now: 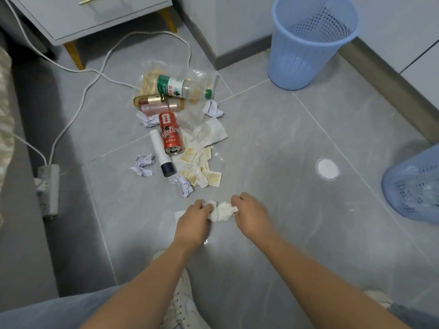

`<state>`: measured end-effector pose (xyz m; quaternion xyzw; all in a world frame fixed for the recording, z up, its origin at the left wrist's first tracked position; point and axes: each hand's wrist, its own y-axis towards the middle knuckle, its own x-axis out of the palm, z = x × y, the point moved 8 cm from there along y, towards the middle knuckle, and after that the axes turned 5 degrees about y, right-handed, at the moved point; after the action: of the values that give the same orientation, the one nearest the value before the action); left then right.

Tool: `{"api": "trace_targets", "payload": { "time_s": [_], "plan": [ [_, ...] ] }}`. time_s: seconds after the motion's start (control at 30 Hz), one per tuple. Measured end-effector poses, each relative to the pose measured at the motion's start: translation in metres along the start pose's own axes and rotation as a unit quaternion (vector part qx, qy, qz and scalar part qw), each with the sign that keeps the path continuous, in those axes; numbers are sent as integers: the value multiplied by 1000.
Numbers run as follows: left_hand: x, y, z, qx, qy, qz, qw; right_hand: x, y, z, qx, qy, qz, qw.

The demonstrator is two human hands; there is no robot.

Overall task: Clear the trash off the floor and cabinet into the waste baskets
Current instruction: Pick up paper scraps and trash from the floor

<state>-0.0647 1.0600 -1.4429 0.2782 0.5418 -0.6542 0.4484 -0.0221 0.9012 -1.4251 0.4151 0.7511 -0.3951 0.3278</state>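
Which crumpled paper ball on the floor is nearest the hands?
The purple-tinted paper ball just beyond the left hand, below the dark-capped white tube. The other three lie farther back in the pile.

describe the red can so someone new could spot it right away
Start at the trash pile on the grey floor, in front of the cabinet. The red can lies on its side mid-pile, beside a white tube. It is the only red item there.

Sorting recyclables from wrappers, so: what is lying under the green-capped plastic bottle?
The plastic bottle lies on its side on a crumpled clear wrapper with yellow print, spread on the floor. Whatever sits directly beneath the bottle's body is covered.
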Motion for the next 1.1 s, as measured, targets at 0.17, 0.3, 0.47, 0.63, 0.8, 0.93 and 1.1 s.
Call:
{"api": "trace_targets", "payload": {
  "time_s": [0.17, 0.3, 0.47, 0.63, 0.8, 0.93, 1.1],
  "plan": [
    [-35, 3, 33, 48, -6, 56, 997, -49, -11, 22, 27, 57, 60, 996],
    [-86, 6, 84, 101, -25, 106, 989, -116, -29, 43, 45, 71, 136, 987],
    [-146, 12, 193, 201, -41, 170, 964, -222, -67, 81, 76, 74, 244, 964],
    [-182, 11, 330, 288, -42, 204, 935, -332, -130, 142, 119, 31, 346, 930],
    [-206, 4, 465, 370, -50, 222, 901, -417, -201, 224, 192, 5, 419, 888],
    [-206, 1, 547, 422, -49, 223, 877, -446, -238, 280, 259, -30, 419, 870],
    [-169, 14, 606, 429, -4, 171, 887, -435, -250, 337, 347, -30, 367, 862]
  ]
}}
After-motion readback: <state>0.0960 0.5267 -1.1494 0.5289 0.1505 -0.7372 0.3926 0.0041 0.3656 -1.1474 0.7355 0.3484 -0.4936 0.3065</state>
